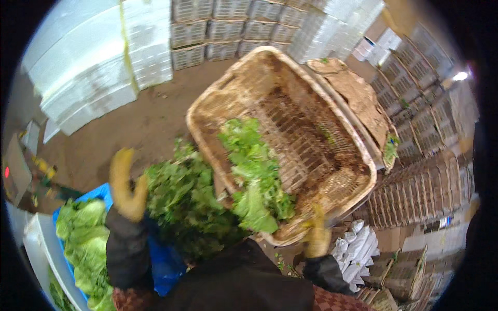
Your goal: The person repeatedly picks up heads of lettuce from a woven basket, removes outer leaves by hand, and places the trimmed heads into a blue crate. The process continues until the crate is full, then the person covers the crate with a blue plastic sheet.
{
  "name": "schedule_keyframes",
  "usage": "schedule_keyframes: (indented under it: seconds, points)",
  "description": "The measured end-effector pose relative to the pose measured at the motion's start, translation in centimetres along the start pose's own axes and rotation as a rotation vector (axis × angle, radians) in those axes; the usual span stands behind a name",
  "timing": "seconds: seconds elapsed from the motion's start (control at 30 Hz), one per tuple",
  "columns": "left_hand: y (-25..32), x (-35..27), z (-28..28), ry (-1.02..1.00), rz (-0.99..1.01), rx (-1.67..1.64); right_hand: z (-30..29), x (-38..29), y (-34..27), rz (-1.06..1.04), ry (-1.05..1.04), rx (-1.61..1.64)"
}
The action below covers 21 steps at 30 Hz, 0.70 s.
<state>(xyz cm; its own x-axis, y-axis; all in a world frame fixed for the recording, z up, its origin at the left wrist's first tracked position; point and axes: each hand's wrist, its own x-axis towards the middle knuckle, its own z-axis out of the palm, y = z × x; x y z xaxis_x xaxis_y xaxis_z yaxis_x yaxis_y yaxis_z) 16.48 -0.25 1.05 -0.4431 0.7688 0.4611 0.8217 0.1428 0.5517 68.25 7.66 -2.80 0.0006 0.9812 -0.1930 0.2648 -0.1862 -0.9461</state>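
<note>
A large, dirt-stained plastic crate lies before me, with leafy green lettuce along its left inner side. My right hand, in a yellow glove, is at the crate's near right rim; blur hides whether its fingers grip the rim. My left hand, also gloved in yellow, is raised with thumb and fingers apart and nothing between them. Just right of it is a heap of darker leafy greens. Below and left of that hand, pale green lettuce fills a container lined with blue plastic.
White foam boxes are stacked at the upper left, beside stacked crates. A crate covered with brown cardboard adjoins the large crate. More slatted crates stand at the right, near white plastic bags at the lower right.
</note>
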Motion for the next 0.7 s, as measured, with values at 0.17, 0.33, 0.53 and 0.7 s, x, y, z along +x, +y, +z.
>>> schedule_keyframes:
  seconds: [0.17, 0.33, 0.53, 0.7]
  points:
    - [0.4, 20.4, 26.8, -0.088, 0.132, -0.287, -9.7, 0.9, 1.5, 0.242, 0.612, 0.461]
    - [-5.9, 31.6, 35.7, -0.261, 0.024, 0.143, -8.3, 1.8, 10.2, 0.351, 0.254, 0.484]
    - [-8.8, 31.4, 32.1, -0.292, 0.124, -0.01, -8.8, 3.4, 11.4, 0.333, 0.148, 0.637]
    - [-14.2, 22.6, 25.7, 0.092, -0.005, -0.138, -8.1, 4.4, 3.5, 0.137, 0.284, 0.915]
